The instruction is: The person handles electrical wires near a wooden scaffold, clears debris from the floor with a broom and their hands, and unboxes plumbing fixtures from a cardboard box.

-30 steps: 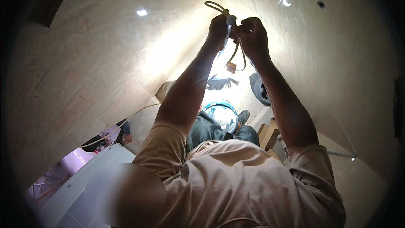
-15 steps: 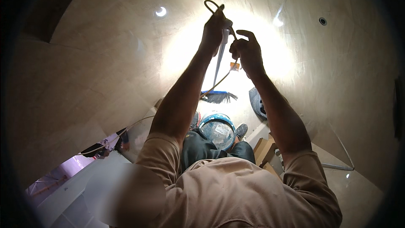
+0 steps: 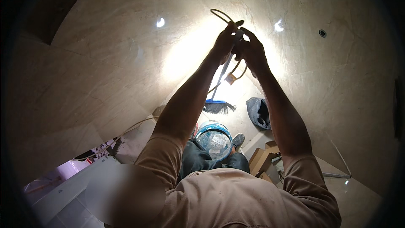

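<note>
Both arms are stretched out in front of me, dark against a bright glow. My left hand (image 3: 224, 45) has its fingers closed on a thin pale cable, whose loop (image 3: 224, 13) sticks out beyond the fingertips. Pressed close to it, my right hand (image 3: 253, 54) is also closed on the cable; the exact grip is in shadow. Between the hands shows the top end of a broom handle (image 3: 225, 68), slanting down to a blue-backed broom head (image 3: 217, 103) with dark bristles. Below my right hand the cable bends past a small orange-yellow piece (image 3: 230, 79).
A blue-rimmed bucket (image 3: 216, 143) stands between my legs. Right of it are a dark bag (image 3: 257, 112) and an opened cardboard box (image 3: 259, 160). The cable's tail (image 3: 136, 124) trails left along stone-patterned panels (image 3: 109, 80). A white panel (image 3: 71, 185) lies lower left.
My hands have come together; the left moved right and slightly down, the right closed in beside it. The cable loop has flattened, and the orange-yellow piece hangs lower and further left.
</note>
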Tool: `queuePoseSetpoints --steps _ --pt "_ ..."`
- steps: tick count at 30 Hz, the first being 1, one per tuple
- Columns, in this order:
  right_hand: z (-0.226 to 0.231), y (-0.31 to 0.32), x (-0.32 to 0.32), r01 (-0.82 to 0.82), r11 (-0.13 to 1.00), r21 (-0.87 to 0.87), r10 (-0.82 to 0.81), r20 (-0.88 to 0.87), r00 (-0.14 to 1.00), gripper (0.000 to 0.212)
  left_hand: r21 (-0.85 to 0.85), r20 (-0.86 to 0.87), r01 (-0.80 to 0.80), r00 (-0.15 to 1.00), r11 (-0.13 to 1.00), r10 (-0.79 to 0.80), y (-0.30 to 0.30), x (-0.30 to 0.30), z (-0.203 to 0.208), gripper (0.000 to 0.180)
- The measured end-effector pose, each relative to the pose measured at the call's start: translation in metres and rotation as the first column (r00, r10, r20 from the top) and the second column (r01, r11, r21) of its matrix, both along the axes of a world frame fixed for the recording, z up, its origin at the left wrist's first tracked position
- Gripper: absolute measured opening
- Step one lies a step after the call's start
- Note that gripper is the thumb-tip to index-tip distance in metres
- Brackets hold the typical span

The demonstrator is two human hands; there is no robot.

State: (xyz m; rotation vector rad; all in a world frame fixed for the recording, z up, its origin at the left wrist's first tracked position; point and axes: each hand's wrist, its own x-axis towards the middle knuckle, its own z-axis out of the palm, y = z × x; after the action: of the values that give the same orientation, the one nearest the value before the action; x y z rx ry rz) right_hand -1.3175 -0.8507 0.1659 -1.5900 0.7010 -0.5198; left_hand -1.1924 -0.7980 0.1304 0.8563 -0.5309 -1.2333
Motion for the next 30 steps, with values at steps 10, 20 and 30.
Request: queuePoseSetpoints --steps 10,20,30 --pt "0.012 -0.048 0.023 0.102 0.87 -0.482 -0.247 -0.247 0.937 0.027 -0.17 0.263 -0.324 0.895 0.931 0.36 -0.081 0.026 0.03 0.041" --pt "0.025 -0.078 0.065 0.017 0.822 -0.569 -0.252 -0.336 0.908 0.038 -0.28 0.635 -0.219 0.688 0.935 0.351 -0.085 0.083 0.05 0.035" --pt "-0.008 -0.142 0.076 0.164 0.821 -0.546 -0.317 -0.198 0.927 0.023 -0.049 0.729 -0.485 0.58 0.873 0.363 -0.068 0.08 0.031 0.054"
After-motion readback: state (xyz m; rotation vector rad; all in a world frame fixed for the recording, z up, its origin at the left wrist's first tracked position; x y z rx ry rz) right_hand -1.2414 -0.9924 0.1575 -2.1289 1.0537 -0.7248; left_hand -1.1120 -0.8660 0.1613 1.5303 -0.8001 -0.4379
